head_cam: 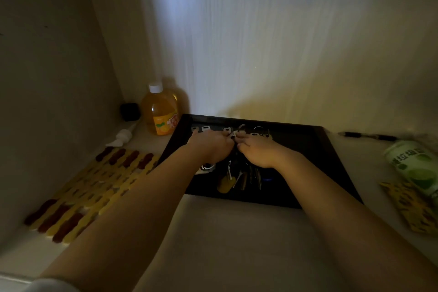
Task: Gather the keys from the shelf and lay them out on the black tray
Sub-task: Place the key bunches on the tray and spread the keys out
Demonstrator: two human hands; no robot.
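A black tray (315,149) lies on the shelf against the back wall. Several silver keys (204,129) lie in a row along its far edge. My left hand (211,147) and my right hand (259,149) meet over the tray's middle, fingertips pinched together on a key ring (235,134). A bunch of keys (241,176) with a yellow tag hangs below my hands, over the tray's near part. The dim light hides exactly how the ring is gripped.
An orange drink bottle (160,111) stands left of the tray, with a small black object (130,111) and a white pump nozzle (122,137) near it. A yellow-and-brown slatted mat (94,185) lies left. At right are a pen (367,136), a green can (414,168) and a yellow patterned pack (412,208).
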